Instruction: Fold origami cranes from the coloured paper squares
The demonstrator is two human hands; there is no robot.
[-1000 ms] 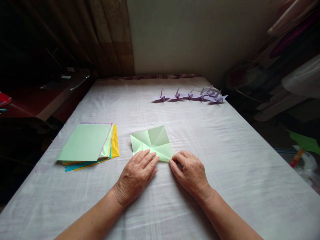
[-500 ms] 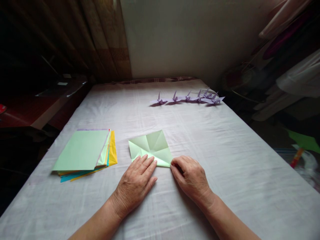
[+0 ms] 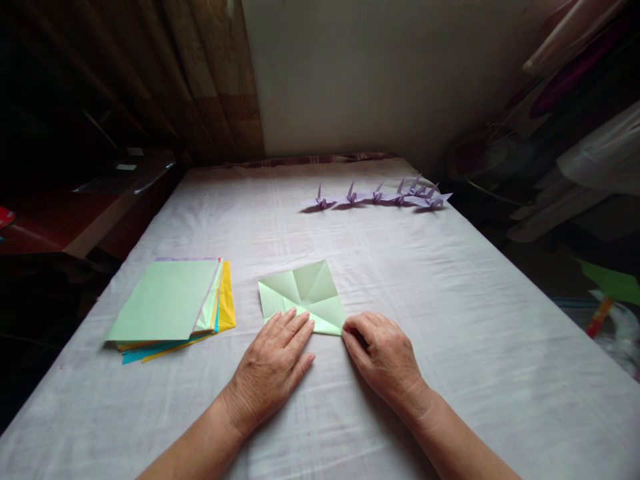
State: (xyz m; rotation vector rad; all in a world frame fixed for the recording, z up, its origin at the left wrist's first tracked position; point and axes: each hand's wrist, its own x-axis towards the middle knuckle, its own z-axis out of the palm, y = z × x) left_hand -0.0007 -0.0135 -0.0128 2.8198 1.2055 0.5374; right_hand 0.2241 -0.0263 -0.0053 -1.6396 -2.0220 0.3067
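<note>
A light green sheet of origami paper (image 3: 320, 290) lies creased on the cloth, its near edge folded over into a narrow flap. My left hand (image 3: 273, 357) rests flat on that near edge, fingers stretched out and pressing the paper down; it hides the near left part. At the near right corner, my right hand (image 3: 383, 350) is closed, with thumb and forefinger pinching the paper's tip. To the left is a stack of coloured paper (image 3: 165, 300), a pale green sheet on top and yellow, blue and other edges showing beneath.
Several purple paper cranes (image 3: 377, 195) stand in a row at the far right of the cloth-covered table (image 3: 475, 347). A dark red surface (image 3: 65, 220) adjoins on the left. Clothes (image 3: 600, 153) hang beyond the right edge, above a green sheet (image 3: 610, 280).
Both hands hold the same position on the green paper. The whole view has shifted very slightly.
</note>
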